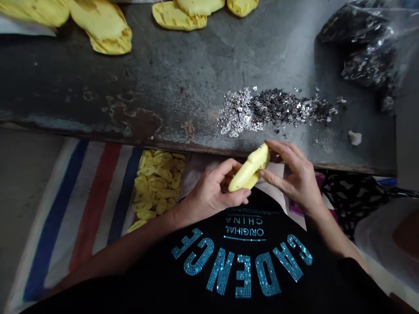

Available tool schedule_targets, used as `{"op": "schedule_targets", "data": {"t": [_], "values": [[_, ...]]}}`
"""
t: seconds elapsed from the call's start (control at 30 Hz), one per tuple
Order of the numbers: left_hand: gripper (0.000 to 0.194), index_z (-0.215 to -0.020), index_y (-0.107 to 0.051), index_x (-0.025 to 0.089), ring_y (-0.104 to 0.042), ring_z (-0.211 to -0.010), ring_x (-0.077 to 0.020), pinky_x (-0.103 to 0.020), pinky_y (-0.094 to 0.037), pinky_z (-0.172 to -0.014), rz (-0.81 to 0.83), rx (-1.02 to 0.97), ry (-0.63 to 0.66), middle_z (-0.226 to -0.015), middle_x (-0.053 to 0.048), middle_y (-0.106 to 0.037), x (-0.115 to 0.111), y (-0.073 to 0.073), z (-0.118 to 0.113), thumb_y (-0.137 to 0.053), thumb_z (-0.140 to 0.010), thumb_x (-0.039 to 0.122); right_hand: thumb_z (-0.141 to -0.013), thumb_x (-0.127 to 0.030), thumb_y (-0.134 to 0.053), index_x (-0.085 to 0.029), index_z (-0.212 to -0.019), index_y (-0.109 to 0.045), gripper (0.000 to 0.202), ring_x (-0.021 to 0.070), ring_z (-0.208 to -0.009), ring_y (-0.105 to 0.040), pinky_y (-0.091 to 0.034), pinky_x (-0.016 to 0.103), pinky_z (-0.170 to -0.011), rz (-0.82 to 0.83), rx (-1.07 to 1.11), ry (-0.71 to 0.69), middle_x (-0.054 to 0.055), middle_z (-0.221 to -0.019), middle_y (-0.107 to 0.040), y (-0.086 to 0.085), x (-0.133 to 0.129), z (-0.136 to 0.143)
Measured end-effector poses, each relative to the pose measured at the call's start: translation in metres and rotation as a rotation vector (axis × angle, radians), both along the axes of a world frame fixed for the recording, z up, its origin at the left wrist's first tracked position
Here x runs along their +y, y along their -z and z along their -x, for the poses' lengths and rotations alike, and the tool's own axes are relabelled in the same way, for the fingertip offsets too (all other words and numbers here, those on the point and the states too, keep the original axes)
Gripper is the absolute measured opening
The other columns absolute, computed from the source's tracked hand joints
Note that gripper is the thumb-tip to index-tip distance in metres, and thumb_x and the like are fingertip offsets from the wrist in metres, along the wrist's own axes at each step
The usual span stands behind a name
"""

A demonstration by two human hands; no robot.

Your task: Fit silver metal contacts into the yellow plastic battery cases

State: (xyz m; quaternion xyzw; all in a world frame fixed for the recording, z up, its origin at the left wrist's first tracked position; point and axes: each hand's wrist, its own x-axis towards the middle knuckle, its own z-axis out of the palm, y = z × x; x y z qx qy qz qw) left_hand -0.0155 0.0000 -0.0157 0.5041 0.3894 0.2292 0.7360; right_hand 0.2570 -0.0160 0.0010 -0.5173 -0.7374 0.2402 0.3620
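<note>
Thumb and fingers of the left hand [211, 187] close on the near end of a yellow piece [249, 169], and the right hand [296, 172] pinches its far end with thumb and fingertips, so both grip it, tilted in the air between the black shirt [242, 246] and the table [183, 65]. Work on this piece looks under way; small dark marks show at its far end, but whether anything is fixed there I cannot tell. Just beyond, loose metal bits [275, 108] lie heaped, with more in a plastic bag [366, 56] at the far right, so plenty seems left. Below tabletop height, left of the hands, sits a pile of yellow pieces [157, 185]; whether those are finished or waiting is not shown. The table's near edge runs close to the right fingertips, and the heap bounds the room ahead. A small white lump [355, 138] sits on the right. Widest room lies left of the heap, up to the big yellow pieces [104, 26] at the far side.
</note>
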Motion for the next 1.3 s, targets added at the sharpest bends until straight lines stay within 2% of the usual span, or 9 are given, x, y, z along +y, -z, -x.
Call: {"op": "schedule_targets", "data": {"t": [0.13, 0.27, 0.43, 0.57, 0.67, 0.83, 0.93, 1.13, 1.3], "values": [[0.037, -0.122, -0.070, 0.020, -0.081, -0.073, -0.0214, -0.030, -0.060, -0.074, -0.018, 0.118, -0.128, -0.081, -0.002, -0.084, -0.002, -0.006, 0.018, -0.077, -0.109, 0.055, -0.112, -0.041, -0.074, -0.031, -0.129, -0.084, 0.022, 0.0286, -0.111, -0.077, -0.061, 0.051, -0.101, -0.042, -0.190, 0.056, 0.007, -0.122, -0.085, 0.007, 0.046, -0.008], [0.041, -0.128, -0.068, 0.019, -0.082, -0.081, -0.0263, -0.036, -0.062, -0.083, 0.066, 0.130, -0.198, -0.081, -0.003, -0.085, -0.001, -0.010, 0.031, -0.073, -0.111, 0.056, -0.113, -0.037, -0.070, -0.034, -0.117, -0.086, 0.017, 0.0333, -0.117, -0.066, -0.047, 0.056, -0.107, -0.121, -0.554, 0.162, 0.007, -0.119, -0.083, 0.025, 0.074, -0.011], [0.030, -0.123, -0.067, 0.021, -0.081, -0.073, -0.0253, -0.037, -0.061, -0.079, 0.145, 0.039, -0.192, -0.083, -0.002, -0.084, 0.002, -0.006, 0.037, -0.070, -0.112, 0.048, -0.111, -0.036, -0.074, -0.034, -0.111, -0.083, 0.009, 0.0306, -0.109, -0.066, -0.044, 0.049, -0.093, -0.235, -0.534, 0.090, 0.004, -0.112, -0.082, 0.030, 0.053, -0.022], [0.027, -0.122, -0.069, 0.021, -0.080, -0.073, -0.0254, -0.039, -0.062, -0.079, 0.164, 0.036, -0.199, -0.086, -0.004, -0.084, 0.004, -0.004, 0.032, -0.070, -0.111, 0.045, -0.108, -0.035, -0.079, -0.035, -0.113, -0.083, 0.007, 0.0294, -0.108, -0.067, -0.045, 0.050, -0.094, -0.193, -0.461, 0.136, 0.002, -0.113, -0.082, 0.025, 0.035, -0.033], [0.028, -0.123, -0.068, 0.021, -0.079, -0.073, -0.0248, -0.037, -0.062, -0.079, 0.177, 0.043, -0.231, -0.083, -0.003, -0.081, 0.005, -0.007, 0.025, -0.073, -0.110, 0.045, -0.109, -0.037, -0.078, -0.036, -0.112, -0.083, 0.006, 0.0298, -0.108, -0.066, -0.045, 0.051, -0.097, -0.173, -0.428, 0.128, 0.002, -0.111, -0.080, 0.028, 0.035, -0.031], [0.030, -0.128, -0.069, 0.021, -0.076, -0.065, -0.0188, -0.035, -0.060, -0.069, 0.185, 0.029, -0.290, -0.114, -0.007, -0.086, 0.004, -0.012, 0.018, -0.073, -0.108, 0.043, -0.112, -0.039, -0.074, -0.035, -0.112, -0.082, 0.009, 0.0304, -0.106, -0.065, -0.046, 0.053, -0.097, -0.208, -0.456, 0.112, 0.003, -0.107, -0.078, 0.034, 0.045, -0.020], [0.028, -0.126, -0.070, 0.020, -0.075, -0.064, -0.0170, -0.032, -0.058, -0.066, 0.177, 0.015, -0.305, -0.115, -0.007, -0.086, 0.003, -0.010, 0.019, -0.073, -0.108, 0.041, -0.110, -0.042, -0.076, -0.032, -0.108, -0.080, 0.011, 0.0329, -0.108, -0.065, -0.048, 0.058, -0.102, -0.176, -0.476, 0.095, 0.004, -0.103, -0.075, 0.032, 0.052, -0.017], [0.030, -0.119, -0.071, 0.018, -0.075, -0.065, -0.0193, -0.033, -0.056, -0.064, 0.133, 0.008, -0.268, -0.101, -0.006, -0.085, 0.002, -0.004, 0.020, -0.074, -0.107, 0.045, -0.105, -0.034, -0.076, -0.029, -0.088, -0.070, 0.019, 0.0346, -0.107, -0.065, -0.048, 0.067, -0.113, -0.144, -0.557, 0.061, 0.004, -0.086, -0.068, 0.021, 0.066, -0.006], [0.034, -0.118, -0.071, 0.020, -0.075, -0.067, -0.0201, -0.033, -0.058, -0.068, 0.133, 0.043, -0.286, -0.094, -0.003, -0.082, 0.001, -0.009, 0.016, -0.076, -0.107, 0.051, -0.106, -0.032, -0.075, -0.029, -0.090, -0.073, 0.016, 0.0284, -0.089, -0.070, -0.057, 0.060, -0.104, -0.103, -0.420, 0.047, 0.002, -0.085, -0.076, -0.005, 0.053, 0.004]]}}
